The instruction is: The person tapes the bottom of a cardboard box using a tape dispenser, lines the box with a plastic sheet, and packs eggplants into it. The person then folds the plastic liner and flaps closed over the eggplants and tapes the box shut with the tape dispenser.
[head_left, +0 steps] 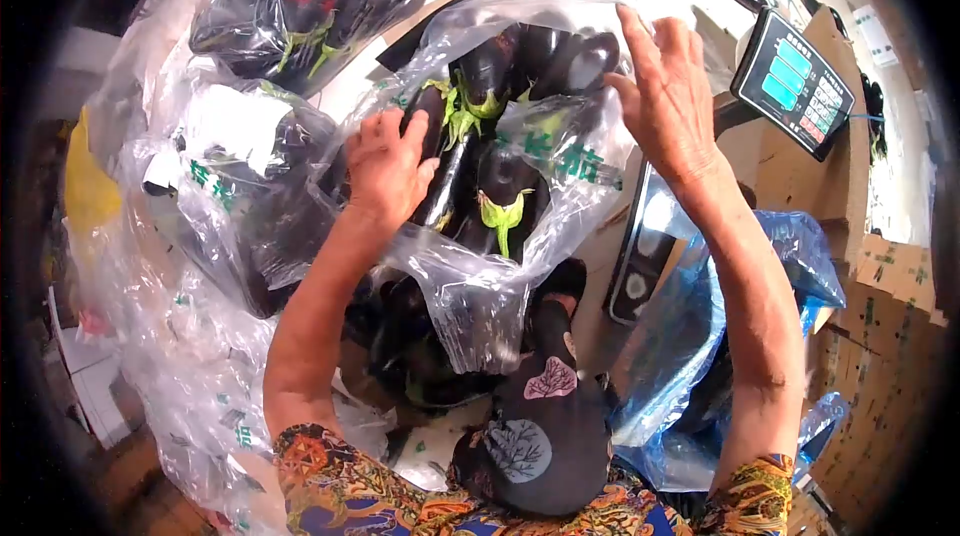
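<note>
A clear plastic bag (470, 301) with green print lies open in front of me, filled with dark purple eggplants (510, 176) with green caps. My left hand (385, 171) rests on the bag's left side against an eggplant, its fingers slightly bent and the thumb apart. At the upper right rim, my right hand (668, 96) has its index finger stretched out along the plastic and its thumb pointing inward. Both hands touch the bag; neither is seen gripping an eggplant.
Other bagged eggplants (300, 1) lie at the upper left, with loose clear plastic (190, 376) below. A digital scale display (792, 81) stands on the right, near its metal platform (640, 266). Blue plastic (670, 336) and cardboard boxes (880, 346) are at the lower right.
</note>
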Motion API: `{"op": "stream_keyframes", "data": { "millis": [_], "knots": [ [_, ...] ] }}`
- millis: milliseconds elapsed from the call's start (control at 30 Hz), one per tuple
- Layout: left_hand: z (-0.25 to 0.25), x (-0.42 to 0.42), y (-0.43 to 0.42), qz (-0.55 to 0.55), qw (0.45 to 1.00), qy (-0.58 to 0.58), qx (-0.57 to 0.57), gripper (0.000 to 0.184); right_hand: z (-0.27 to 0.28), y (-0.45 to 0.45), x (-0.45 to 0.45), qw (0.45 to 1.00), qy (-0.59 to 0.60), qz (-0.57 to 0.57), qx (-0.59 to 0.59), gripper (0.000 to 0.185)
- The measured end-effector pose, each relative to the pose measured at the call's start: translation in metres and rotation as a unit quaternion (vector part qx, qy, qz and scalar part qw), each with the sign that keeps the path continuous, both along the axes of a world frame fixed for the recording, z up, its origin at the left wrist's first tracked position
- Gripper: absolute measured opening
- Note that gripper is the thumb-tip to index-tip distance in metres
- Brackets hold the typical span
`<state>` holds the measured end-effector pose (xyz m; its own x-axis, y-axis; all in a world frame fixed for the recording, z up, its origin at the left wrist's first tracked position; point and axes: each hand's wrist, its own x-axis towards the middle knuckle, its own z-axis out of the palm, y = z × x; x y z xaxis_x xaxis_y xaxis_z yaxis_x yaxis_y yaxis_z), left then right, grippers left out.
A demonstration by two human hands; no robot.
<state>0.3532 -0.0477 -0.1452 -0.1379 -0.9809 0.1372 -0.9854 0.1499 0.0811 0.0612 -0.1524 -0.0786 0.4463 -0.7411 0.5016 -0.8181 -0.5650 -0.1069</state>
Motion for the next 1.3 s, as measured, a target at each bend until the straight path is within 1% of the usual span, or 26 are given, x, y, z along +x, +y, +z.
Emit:
{"op": "stream_keyframes", "data": {
  "millis": [33,67,133,167,200,267,300,333,400,467,500,567,600,667,700,733,800,867,933,1000,1033,1067,1133,1167,1200,1300],
  "knots": [
    [0.003,-0.001,-0.003,-0.009,1.0,0.0,0.005,0.061,-0.003,-0.004,-0.006,0.999,0.036,-0.003,-0.016,0.068],
    [0.006,-0.006,-0.005,-0.035,0.999,0.005,-0.023,0.059,-0.004,-0.007,-0.01,0.997,0.072,-0.005,-0.033,0.069],
    [0.014,-0.023,-0.011,-0.046,0.997,0.052,-0.024,0.055,-0.004,-0.006,-0.012,0.998,0.066,-0.002,-0.005,0.068],
    [0.016,-0.032,-0.017,-0.075,0.991,0.107,-0.015,0.051,-0.004,-0.004,-0.012,0.998,0.063,-0.001,0.01,0.068],
    [0.011,-0.041,-0.025,-0.084,0.99,0.117,-0.004,0.05,-0.002,-0.002,-0.01,0.999,0.03,0.006,0.036,0.066],
    [-0.013,-0.062,-0.049,-0.104,0.978,0.176,-0.034,0.053,0.009,0.005,-0.002,0.995,-0.033,0.019,0.089,0.064],
    [-0.031,-0.077,-0.065,-0.058,0.978,0.201,-0.022,0.058,0.013,0.007,0.002,0.994,-0.06,0.022,0.09,0.06],
    [-0.044,-0.094,-0.081,-0.012,0.974,0.226,-0.01,0.063,0.013,0.006,0.002,0.995,-0.056,0.033,0.074,0.06],
    [-0.05,-0.122,-0.106,0.042,0.983,0.159,0.077,0.068,0.014,0.002,0.003,0.996,-0.05,0.059,0.039,0.058],
    [-0.065,-0.147,-0.12,0.091,0.977,0.157,0.115,0.067,0.017,-0.002,0.001,0.993,-0.085,0.056,0.057,0.055],
    [-0.067,-0.153,-0.117,0.087,0.978,0.179,0.066,0.063,0.016,-0.004,-0.003,0.993,-0.082,0.051,0.067,0.057],
    [-0.07,-0.155,-0.112,0.032,0.971,0.231,0.055,0.058,0.016,-0.01,-0.012,0.994,-0.071,0.055,0.069,0.059],
    [-0.06,-0.151,-0.107,-0.004,0.968,0.242,0.062,0.054,0.015,-0.012,-0.015,0.994,-0.064,0.063,0.062,0.059],
    [-0.04,-0.147,-0.098,-0.101,0.98,0.172,0.012,0.048,0.01,-0.013,-0.018,0.994,-0.061,0.071,0.056,0.057],
    [-0.038,-0.143,-0.093,-0.177,0.972,0.141,-0.055,0.047,0.009,-0.012,-0.019,0.994,-0.064,0.069,0.054,0.055],
    [-0.033,-0.139,-0.083,-0.203,0.973,0.085,-0.065,0.051,0.008,-0.012,-0.019,0.994,-0.067,0.067,0.051,0.053],
    [-0.021,-0.128,-0.067,-0.175,0.983,0.06,0.008,0.056,0.014,-0.009,-0.019,0.993,-0.064,0.081,0.053,0.054],
    [-0.015,-0.104,-0.053,-0.09,0.979,0.163,0.083,0.059,0.014,-0.008,-0.023,0.993,-0.059,0.089,0.052,0.055],
    [0.01,-0.078,-0.046,-0.002,0.931,0.309,0.195,0.058,0.014,-0.006,-0.025,0.991,-0.068,0.099,0.061,0.054],
    [0.017,-0.052,-0.033,0.05,0.887,0.411,0.205,0.054,0.014,-0.006,-0.024,0.988,-0.078,0.109,0.073,0.053],
    [0.025,-0.041,-0.029,0.058,0.841,0.478,0.247,0.053,0.014,-0.005,-0.023,0.988,-0.082,0.109,0.07,0.052],
    [0.03,-0.036,-0.024,0.074,0.806,0.528,0.257,0.048,0.013,-0.005,-0.021,0.988,-0.085,0.11,0.068,0.051],
    [0.025,-0.02,-0.02,0.131,0.771,0.57,0.25,0.044,0.014,-0.004,-0.018,0.987,-0.087,0.111,0.07,0.053],
    [0.022,-0.013,-0.019,0.156,0.776,0.564,0.236,0.041,0.016,-0.004,-0.019,0.988,-0.084,0.109,0.076,0.056],
    [0.023,-0.01,-0.017,0.172,0.764,0.581,0.22,0.043,0.018,-0.004,-0.021,0.988,-0.079,0.107,0.082,0.059],
    [0.024,-0.005,-0.005,0.238,0.76,0.586,0.149,0.047,0.019,-0.003,-0.026,0.987,-0.068,0.127,0.071,0.062]
  ]
}}
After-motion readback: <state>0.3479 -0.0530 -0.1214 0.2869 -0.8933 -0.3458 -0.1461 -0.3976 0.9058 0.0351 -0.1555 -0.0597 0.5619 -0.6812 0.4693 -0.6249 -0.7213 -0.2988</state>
